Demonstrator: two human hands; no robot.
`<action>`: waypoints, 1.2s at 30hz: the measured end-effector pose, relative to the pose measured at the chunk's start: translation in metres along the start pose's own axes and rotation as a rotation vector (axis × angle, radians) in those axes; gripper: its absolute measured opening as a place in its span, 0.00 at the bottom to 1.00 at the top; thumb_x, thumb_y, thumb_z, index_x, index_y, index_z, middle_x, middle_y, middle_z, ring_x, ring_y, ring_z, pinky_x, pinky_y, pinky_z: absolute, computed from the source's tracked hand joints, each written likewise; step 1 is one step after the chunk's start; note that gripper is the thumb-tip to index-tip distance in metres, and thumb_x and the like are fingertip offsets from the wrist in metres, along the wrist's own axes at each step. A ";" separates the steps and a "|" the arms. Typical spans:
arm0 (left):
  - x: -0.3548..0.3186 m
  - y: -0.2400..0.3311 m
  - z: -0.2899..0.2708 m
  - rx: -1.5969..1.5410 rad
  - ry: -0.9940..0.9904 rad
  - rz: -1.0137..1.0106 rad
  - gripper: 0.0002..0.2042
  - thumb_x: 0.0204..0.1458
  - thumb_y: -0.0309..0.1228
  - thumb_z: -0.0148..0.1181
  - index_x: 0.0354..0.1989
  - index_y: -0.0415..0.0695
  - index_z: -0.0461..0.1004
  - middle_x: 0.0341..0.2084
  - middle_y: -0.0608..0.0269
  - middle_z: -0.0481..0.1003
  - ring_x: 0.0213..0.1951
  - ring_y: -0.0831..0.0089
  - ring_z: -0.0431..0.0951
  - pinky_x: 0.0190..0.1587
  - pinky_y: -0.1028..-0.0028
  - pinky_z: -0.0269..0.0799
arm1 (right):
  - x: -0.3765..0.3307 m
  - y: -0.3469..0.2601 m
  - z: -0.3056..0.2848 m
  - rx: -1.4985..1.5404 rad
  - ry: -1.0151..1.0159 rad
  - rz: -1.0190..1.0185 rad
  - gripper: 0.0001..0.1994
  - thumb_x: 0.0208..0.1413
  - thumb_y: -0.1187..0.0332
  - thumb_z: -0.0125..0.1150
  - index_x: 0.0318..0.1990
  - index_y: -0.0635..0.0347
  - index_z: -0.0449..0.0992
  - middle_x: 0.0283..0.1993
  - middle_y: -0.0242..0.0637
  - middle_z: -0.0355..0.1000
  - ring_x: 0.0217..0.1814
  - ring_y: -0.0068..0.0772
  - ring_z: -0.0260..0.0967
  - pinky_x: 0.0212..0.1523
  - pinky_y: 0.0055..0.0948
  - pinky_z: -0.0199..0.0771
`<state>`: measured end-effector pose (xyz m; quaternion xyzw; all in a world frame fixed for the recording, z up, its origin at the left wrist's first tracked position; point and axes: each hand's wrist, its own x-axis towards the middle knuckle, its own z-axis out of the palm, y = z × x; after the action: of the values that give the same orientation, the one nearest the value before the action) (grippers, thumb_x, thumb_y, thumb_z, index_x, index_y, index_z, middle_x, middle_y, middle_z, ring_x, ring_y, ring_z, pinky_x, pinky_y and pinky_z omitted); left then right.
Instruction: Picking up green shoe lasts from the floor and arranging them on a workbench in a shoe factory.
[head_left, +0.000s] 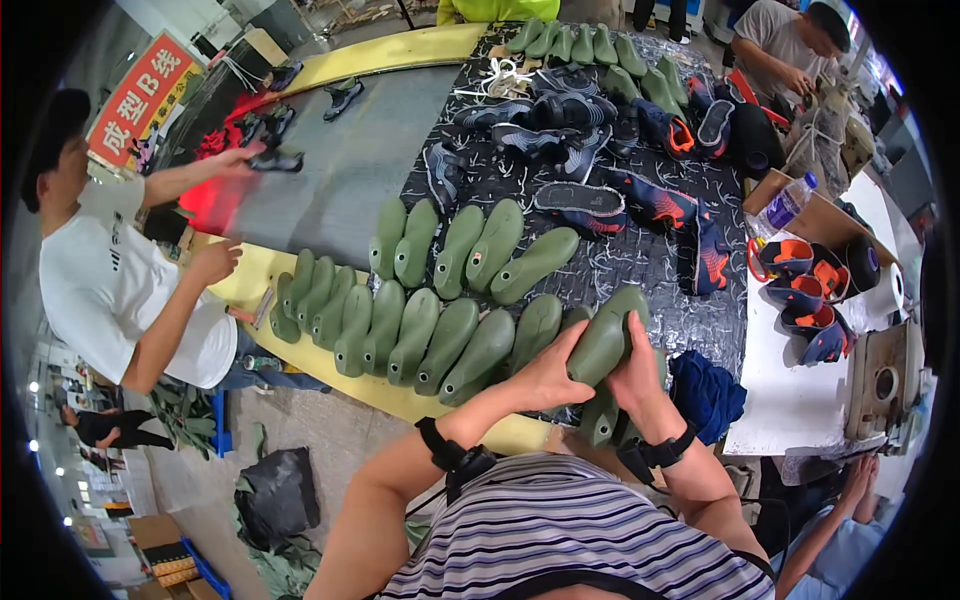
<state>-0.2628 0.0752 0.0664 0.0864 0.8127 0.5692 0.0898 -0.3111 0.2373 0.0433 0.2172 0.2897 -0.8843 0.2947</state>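
A green shoe last [612, 332] is held over the near edge of the table between my two hands. My left hand [548, 372] grips it from the left and my right hand [641, 378] from the right, both thumbs pointing up along its sides. My other fingers are partly hidden behind it. Just to the left, a front row of green shoe lasts [447, 345] leans side by side. Behind that row lie several more green lasts [495, 247]. Another last [600, 418] shows below my hands.
Unfinished dark shoe uppers [568, 110] lie scattered over the black table cover [500, 185]. Navy cloth [706, 395] sits right of my hands. A bottle [786, 205] and orange-lined shoes [812, 290] stand on the right-hand table. One co-worker [130, 270] reaches over a grey conveyor belt [350, 165].
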 end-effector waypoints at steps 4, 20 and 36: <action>-0.009 0.015 -0.043 -0.047 -0.302 -0.196 0.42 0.33 0.28 0.59 0.63 0.38 0.50 0.41 0.44 0.72 0.43 0.58 0.75 0.43 0.67 0.69 | -0.022 -0.043 -0.006 -0.638 -0.183 -0.087 0.20 0.57 0.58 0.56 0.48 0.67 0.70 0.43 0.41 0.72 0.41 0.33 0.72 0.42 0.34 0.76; -0.003 -0.024 -0.010 0.406 0.103 0.197 0.31 0.42 0.39 0.64 0.55 0.38 0.64 0.53 0.48 0.64 0.57 0.53 0.61 0.58 0.57 0.55 | 0.075 -0.104 0.031 -0.586 -0.312 -0.093 0.22 0.57 0.59 0.55 0.49 0.72 0.67 0.41 0.46 0.73 0.36 0.36 0.75 0.28 0.23 0.76; -0.004 -0.056 0.021 0.692 -0.147 0.221 0.17 0.42 0.32 0.58 0.40 0.37 0.73 0.48 0.54 0.67 0.57 0.52 0.61 0.50 0.60 0.61 | 0.318 -0.236 0.156 -0.370 -0.346 -0.496 0.24 0.64 0.62 0.42 0.57 0.78 0.55 0.55 0.59 0.62 0.51 0.50 0.68 0.50 0.35 0.75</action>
<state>-0.2559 0.0747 0.0071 0.2395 0.9342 0.2594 0.0514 -0.7299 0.1677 0.0726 -0.0699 0.4345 -0.8853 0.1503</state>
